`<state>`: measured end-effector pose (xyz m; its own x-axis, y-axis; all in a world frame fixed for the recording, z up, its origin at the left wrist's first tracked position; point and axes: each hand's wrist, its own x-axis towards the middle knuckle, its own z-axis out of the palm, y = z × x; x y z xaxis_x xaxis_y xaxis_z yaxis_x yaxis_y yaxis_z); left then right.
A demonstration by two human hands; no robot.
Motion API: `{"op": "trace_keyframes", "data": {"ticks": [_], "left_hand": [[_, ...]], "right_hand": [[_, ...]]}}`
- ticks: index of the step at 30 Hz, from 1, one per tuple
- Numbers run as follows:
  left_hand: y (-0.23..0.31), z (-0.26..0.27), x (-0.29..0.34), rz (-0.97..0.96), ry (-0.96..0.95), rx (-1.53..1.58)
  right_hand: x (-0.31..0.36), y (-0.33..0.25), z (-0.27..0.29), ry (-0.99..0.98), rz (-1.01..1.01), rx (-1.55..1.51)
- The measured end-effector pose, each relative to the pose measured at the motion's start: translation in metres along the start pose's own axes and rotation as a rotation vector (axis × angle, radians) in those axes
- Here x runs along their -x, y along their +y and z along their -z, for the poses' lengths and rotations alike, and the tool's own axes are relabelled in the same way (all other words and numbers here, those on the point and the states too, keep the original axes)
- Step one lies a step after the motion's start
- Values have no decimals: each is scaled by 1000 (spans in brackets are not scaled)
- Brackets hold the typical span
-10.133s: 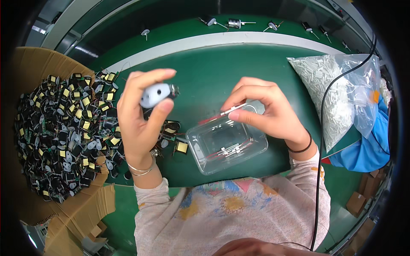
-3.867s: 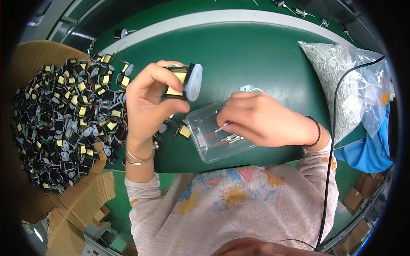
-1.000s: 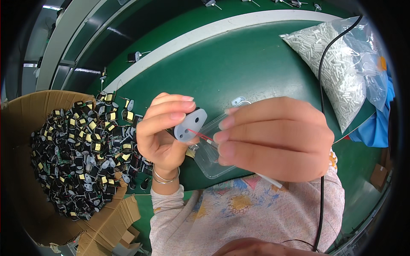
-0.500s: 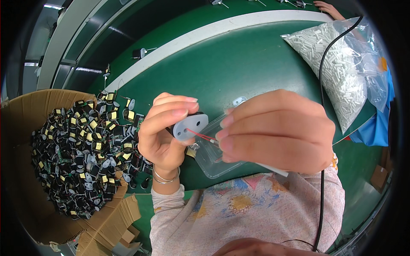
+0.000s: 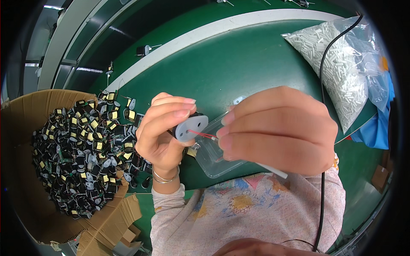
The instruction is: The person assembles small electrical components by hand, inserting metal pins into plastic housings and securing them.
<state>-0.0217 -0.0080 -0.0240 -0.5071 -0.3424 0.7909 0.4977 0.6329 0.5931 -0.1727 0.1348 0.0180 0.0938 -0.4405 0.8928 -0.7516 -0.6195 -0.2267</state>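
My left hand [image 5: 164, 128] is closed round a small black part with a light grey oval plate [image 5: 191, 129], its face turned to the right. Two thin red wires [image 5: 203, 134] come out of a hole in the plate and run to my right hand [image 5: 277, 130]. That hand is closed in a pinch, fingertips hiding most of what it grips; a small pale end shows where the wires meet them. From under the same hand sticks out a thin white rod [image 5: 273, 170]. Below both hands lies a clear plastic tray [image 5: 213, 168], partly covered.
A cardboard box [image 5: 25, 128] at left overflows with similar black parts [image 5: 85, 158]. A clear bag of short white tubes [image 5: 333, 64] lies far right, a black cable [image 5: 322, 128] hanging across it. Beyond a pale curved rail [image 5: 205, 32], similar parts [image 5: 143, 50] sit on a green surface.
Beyond the rail, the parts have shifted to the right. The hand at the far right top has gone from view. My hands have barely moved and keep their grips.
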Motion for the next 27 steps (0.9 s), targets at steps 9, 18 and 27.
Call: {"op": "trace_keyframes", "data": {"ticks": [9, 18, 27], "left_hand": [[1, 2, 2, -49, -27, -44], [15, -3, 9, 154, 31, 287], [27, -7, 10, 86, 112, -21]], "right_hand": [[0, -2, -18, 80, -8, 81], [2, -7, -21, 40, -268, 10], [1, 0, -22, -14, -88, 36]]}}
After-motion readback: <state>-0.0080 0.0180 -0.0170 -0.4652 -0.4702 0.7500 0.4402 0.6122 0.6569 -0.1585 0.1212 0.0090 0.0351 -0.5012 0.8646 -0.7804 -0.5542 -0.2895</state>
